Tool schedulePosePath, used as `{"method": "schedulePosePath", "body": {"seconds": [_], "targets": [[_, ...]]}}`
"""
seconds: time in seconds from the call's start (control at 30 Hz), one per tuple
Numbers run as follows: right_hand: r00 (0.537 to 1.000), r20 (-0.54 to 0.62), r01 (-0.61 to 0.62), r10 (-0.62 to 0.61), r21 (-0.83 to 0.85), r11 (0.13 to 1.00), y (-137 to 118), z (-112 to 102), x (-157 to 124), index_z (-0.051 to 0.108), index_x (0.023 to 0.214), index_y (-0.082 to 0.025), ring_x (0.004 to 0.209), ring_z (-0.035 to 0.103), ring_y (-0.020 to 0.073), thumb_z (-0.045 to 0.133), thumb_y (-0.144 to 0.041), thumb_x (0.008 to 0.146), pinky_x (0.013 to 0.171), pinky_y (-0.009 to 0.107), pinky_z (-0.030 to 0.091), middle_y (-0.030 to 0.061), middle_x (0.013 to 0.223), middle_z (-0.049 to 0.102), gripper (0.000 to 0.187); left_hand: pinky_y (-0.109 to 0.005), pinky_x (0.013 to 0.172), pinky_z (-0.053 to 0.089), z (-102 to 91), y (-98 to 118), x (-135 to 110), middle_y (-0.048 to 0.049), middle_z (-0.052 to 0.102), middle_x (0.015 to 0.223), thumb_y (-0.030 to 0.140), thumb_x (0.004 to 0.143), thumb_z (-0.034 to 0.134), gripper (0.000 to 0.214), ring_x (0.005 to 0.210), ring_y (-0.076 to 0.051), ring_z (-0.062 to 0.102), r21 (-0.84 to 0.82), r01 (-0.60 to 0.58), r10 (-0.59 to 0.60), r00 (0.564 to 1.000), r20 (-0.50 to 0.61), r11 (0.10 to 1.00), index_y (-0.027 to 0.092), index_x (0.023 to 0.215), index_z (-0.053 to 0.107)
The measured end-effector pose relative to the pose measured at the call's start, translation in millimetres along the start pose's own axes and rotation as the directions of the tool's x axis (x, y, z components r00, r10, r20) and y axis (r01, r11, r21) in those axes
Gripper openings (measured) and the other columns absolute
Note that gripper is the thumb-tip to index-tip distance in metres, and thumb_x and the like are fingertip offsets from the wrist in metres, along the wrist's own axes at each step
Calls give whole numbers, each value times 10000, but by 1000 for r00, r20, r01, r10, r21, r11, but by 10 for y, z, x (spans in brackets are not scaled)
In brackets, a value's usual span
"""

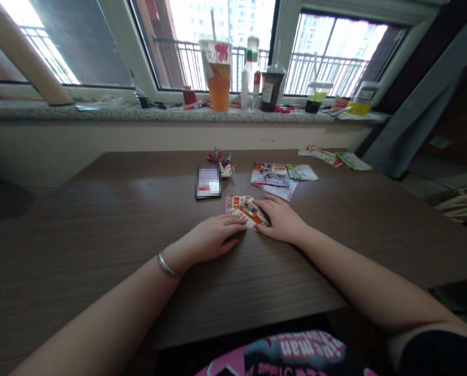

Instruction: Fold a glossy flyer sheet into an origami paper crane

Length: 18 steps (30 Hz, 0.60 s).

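A colourful printed paper flyer (239, 202), partly folded with slanting edges, lies flat on the brown table in front of me. My left hand (217, 237), with a silver bangle at the wrist, rests its outstretched fingertips on the flyer's lower left part. At the flyer's right edge is my right hand (282, 219), fingers and thumb spread apart and touching the paper. Just beyond the flyer stands or lies a phone (208, 183) with a blurred screen. Folded paper figures, one reddish (218, 155) and one whitish (226, 170), sit beside the phone.
More printed flyers (270, 175) and green-white paper sheets (303, 172) lie to the right behind my hands. Further paper strips (322, 155) are at the table's far right corner. Drink cups (220, 86), bottles (247, 78) and small items stand on the windowsill (159, 114).
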State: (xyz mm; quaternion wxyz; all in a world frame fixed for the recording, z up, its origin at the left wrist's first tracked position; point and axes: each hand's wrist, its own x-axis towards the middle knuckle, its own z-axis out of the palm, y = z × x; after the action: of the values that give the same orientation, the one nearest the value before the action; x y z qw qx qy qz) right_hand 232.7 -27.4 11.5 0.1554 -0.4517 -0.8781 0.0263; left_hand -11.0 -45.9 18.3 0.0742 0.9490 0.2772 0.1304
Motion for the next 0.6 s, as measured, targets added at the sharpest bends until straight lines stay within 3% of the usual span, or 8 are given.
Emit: {"method": "schedulePosePath", "body": {"seconds": [0.17,0.33,0.5,0.6], "targets": [[1000,-23,-11,11,5,1000,-2,-20,20,522,1329,-128,1266,448,305,598,-355,809,1065,433,369,126,1285,599,572,-399,1096,396,7,-7,0,-84,563,1360,212,869,553,382,1262,-209,515,-3,-4,4,1000,-3,1000,194,1249,589],[993,-99,-57,62,53,997,-10,-47,37,602,1204,-168,1133,548,263,567,-277,825,993,410,431,113,1167,659,396,-409,1081,411,-1,-12,-3,-78,572,1349,211,872,554,357,1245,-213,531,-11,-15,15,1000,-10,1000,210,1225,606],[969,-150,-177,198,139,974,120,-18,41,595,1026,-166,969,602,246,589,-253,795,882,405,483,112,1024,666,247,-413,1069,420,-21,-9,6,-87,580,1338,209,870,557,359,1232,-220,539,1,-13,13,1000,4,1000,197,1225,609],[974,-151,-141,167,170,975,232,7,44,573,976,-174,967,596,234,591,-185,770,886,398,481,99,1013,653,208,-417,1063,420,-33,0,15,-84,578,1340,213,873,555,357,1229,-222,537,7,-15,15,1000,15,1000,200,1226,608]]}}
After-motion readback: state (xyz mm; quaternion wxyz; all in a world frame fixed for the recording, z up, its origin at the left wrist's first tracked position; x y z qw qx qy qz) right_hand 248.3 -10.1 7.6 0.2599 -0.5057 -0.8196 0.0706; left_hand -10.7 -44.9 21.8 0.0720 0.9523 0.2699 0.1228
